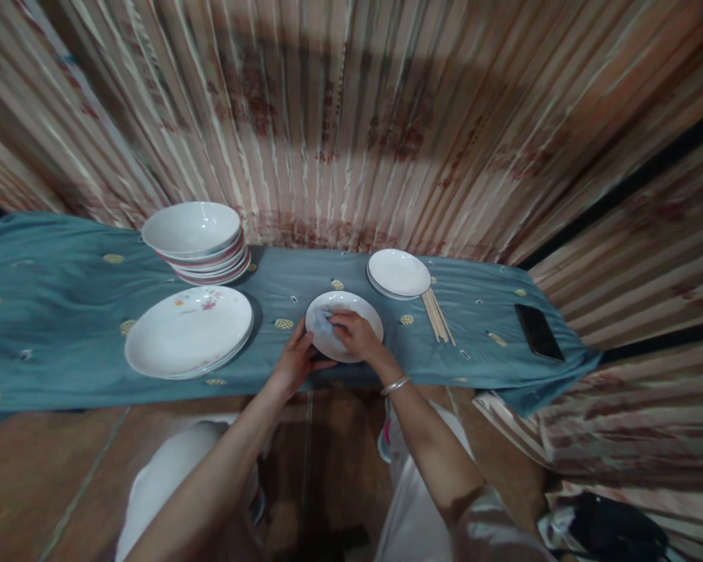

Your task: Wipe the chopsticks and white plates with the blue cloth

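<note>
A white round plate sits in front of me at the near side of the blue-green tablecloth. My left hand grips its left rim, thumb near the top edge and fingers towards the underside. Over the inside of the plate, my right hand is closed on a pale bluish cloth that touches the plate's surface. Part of the cloth is hidden under the fingers. To the right of the plate, two or so small white plates are stacked, with several light chopsticks lying beside them.
On the left stand a stack of white bowls with red bands and a stack of large oval plates with a flower pattern. A black phone lies near the table's right end. A pleated curtain hangs behind the table.
</note>
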`<action>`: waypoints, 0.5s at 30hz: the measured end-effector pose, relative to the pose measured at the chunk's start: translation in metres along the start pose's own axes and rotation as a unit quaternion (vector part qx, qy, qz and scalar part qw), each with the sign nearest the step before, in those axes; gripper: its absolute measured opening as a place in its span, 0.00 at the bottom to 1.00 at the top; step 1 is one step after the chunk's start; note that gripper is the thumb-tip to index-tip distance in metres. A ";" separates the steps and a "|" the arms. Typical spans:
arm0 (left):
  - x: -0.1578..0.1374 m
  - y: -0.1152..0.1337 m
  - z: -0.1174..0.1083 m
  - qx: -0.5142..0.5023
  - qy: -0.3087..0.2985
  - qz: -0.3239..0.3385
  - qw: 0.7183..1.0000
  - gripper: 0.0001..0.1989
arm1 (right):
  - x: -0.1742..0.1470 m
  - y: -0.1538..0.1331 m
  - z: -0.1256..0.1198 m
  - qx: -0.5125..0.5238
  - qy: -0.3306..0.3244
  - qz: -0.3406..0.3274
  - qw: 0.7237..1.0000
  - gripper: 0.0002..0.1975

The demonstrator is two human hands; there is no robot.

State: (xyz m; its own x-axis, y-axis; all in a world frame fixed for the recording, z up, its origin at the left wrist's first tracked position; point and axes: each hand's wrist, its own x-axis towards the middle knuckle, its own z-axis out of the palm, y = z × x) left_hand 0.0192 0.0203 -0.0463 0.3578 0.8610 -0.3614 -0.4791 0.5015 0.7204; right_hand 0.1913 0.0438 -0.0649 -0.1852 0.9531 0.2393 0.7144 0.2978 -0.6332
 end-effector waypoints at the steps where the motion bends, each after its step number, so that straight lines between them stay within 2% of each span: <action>1: 0.000 0.000 0.000 0.000 -0.001 0.000 1.000 0.30 | -0.001 -0.002 -0.001 0.010 -0.008 -0.004 1.000 0.14; 7: 0.000 0.001 0.001 0.004 0.003 -0.002 1.000 0.30 | -0.011 -0.008 -0.012 0.071 -0.060 -0.030 0.995 0.13; 12: 0.000 0.001 0.002 0.012 -0.002 -0.001 1.000 0.32 | -0.023 -0.006 -0.022 0.111 -0.094 -0.019 0.989 0.12; 15: 0.000 0.002 0.002 0.017 0.002 -0.002 1.000 0.32 | -0.030 -0.008 -0.030 0.091 -0.101 -0.003 0.991 0.11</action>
State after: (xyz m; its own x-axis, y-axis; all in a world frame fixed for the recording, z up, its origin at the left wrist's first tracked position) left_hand 0.0200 0.0214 -0.0440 0.3561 0.8598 -0.3658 -0.4500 0.5009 0.7393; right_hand 0.2115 0.0110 -0.0444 -0.3344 0.9368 0.1029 0.5826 0.2913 -0.7588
